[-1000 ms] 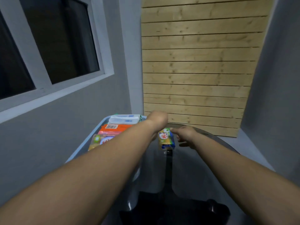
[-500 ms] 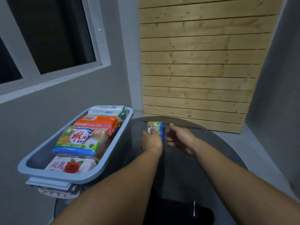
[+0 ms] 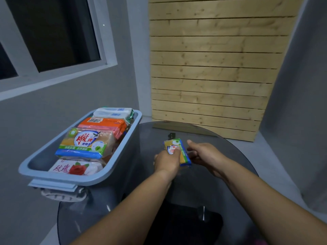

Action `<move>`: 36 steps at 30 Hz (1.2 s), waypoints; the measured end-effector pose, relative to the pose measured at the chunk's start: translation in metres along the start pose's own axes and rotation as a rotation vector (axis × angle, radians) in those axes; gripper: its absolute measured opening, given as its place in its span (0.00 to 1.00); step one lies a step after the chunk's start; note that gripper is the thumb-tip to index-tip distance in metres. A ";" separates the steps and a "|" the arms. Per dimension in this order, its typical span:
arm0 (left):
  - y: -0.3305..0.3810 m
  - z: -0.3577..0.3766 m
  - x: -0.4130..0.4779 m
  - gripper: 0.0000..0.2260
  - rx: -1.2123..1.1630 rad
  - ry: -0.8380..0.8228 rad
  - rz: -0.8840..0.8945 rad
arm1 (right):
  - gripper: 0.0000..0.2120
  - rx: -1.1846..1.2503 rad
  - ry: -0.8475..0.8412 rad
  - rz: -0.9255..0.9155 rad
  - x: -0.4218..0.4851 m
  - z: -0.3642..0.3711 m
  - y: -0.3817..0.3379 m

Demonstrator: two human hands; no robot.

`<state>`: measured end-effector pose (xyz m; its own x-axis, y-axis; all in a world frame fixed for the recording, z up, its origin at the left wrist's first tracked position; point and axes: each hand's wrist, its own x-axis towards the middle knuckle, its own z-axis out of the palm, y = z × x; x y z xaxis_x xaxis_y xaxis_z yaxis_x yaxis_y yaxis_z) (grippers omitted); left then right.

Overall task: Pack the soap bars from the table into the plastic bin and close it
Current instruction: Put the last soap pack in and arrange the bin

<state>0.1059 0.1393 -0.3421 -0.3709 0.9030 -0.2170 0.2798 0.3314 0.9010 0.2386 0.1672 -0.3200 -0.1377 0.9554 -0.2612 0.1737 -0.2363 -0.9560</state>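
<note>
left hand (image 3: pixel 167 160) grip: soap bar (image 3: pixel 178 152) | thumb hides label | right hand (image 3: pixel 203 153) loose

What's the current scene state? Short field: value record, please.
surface: round dark glass table
bin: blue-grey plastic bin at the table's left edge, open, no lid on it
bin contents: wrapped soap packs, filling most of it
held item: yellow soap bar, above the table
left hand: left hand grips the bar, thumb on its face
right hand: right hand beside the bar, fingers curled, contact unclear
loose soap on table: none visible
</note>
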 end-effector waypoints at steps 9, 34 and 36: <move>0.018 -0.018 -0.081 0.07 -0.372 -0.089 0.006 | 0.20 0.173 0.090 0.136 -0.077 0.015 -0.015; 0.012 -0.355 -0.061 0.14 0.127 -0.088 0.312 | 0.15 -0.467 -0.294 -0.379 -0.111 0.212 -0.151; 0.008 -0.355 -0.056 0.12 0.142 -0.116 0.316 | 0.13 -0.523 -0.302 -0.416 -0.112 0.216 -0.151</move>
<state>-0.1859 -0.0059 -0.1896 -0.1460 0.9892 0.0158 0.4881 0.0581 0.8709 0.0169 0.0577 -0.1749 -0.5431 0.8396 0.0123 0.4808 0.3229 -0.8152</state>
